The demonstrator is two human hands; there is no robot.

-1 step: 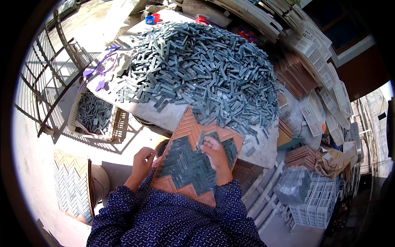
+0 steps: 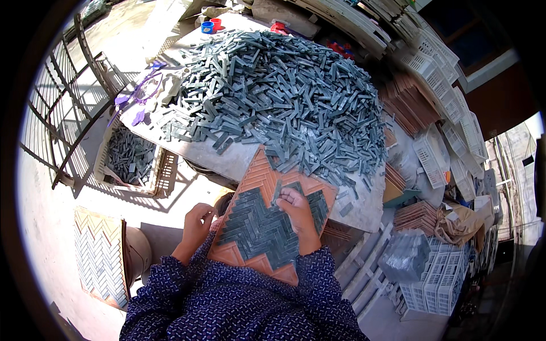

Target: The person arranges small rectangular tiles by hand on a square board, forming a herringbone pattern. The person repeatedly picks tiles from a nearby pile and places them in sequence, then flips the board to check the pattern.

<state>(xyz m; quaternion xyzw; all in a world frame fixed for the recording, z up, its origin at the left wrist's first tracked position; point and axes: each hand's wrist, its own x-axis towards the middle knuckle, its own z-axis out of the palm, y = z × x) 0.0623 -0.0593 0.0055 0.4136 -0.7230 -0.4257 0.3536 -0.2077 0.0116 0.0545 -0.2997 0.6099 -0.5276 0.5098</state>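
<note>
An orange herringbone mould tray (image 2: 250, 177) lies tilted on my lap against the table's front edge. Grey tile strips (image 2: 259, 227) fill its middle in a zigzag band. My right hand (image 2: 297, 209) rests on the upper part of the tray, fingers bent around a grey strip (image 2: 277, 192) at the top of the filled band. My left hand (image 2: 196, 224) grips the tray's left edge. Both forearms wear dark blue patterned sleeves.
A big heap of loose grey strips (image 2: 273, 91) covers the slab table (image 2: 227, 162) ahead. A crate of strips (image 2: 131, 156) stands on the left, and a finished herringbone sheet (image 2: 102, 256) at lower left. White crates (image 2: 438, 278) and stacked orange trays (image 2: 409, 102) crowd the right.
</note>
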